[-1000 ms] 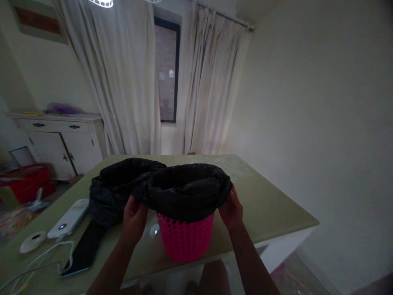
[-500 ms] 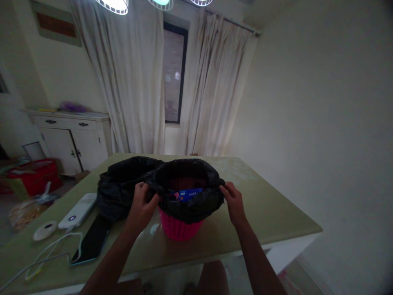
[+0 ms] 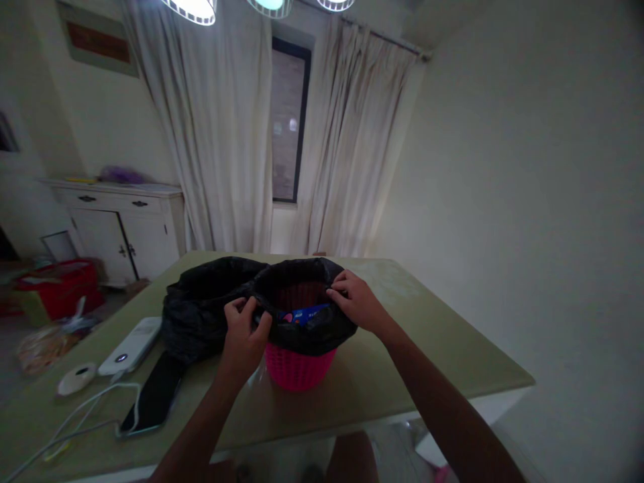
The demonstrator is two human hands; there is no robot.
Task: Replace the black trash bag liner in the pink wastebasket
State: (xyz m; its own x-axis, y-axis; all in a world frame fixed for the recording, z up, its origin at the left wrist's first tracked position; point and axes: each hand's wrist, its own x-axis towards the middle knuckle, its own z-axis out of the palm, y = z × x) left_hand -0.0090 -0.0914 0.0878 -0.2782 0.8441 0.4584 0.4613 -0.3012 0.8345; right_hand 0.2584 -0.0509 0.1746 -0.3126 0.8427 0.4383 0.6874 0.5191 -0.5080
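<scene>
A pink plastic basket point(image 3: 300, 370) stands on the table, with a black garbage bag point(image 3: 314, 341) folded over its rim. Inside lies a blue packet point(image 3: 304, 314) with printing on it; the rest of the basket's inside is dark. My left hand point(image 3: 246, 333) pinches the bag at the left side of the rim. At the right rear of the rim, my right hand point(image 3: 356, 299) grips the bag between thumb and fingers. Directly left of the basket sits a second black bag point(image 3: 194, 329), its mouth gaping.
At the table's left lie a black phone point(image 3: 153, 396), a white power bank point(image 3: 131, 345) with a white cable point(image 3: 75, 419), and a small round white object point(image 3: 76, 379). A white cabinet point(image 3: 143, 231) stands behind on the left. The table point(image 3: 427, 349) ends close in front of me.
My right hand has moved inward and farther back along the rim. The bag's right edge is drawn in closer to the basket. My left hand has shifted slightly right.
</scene>
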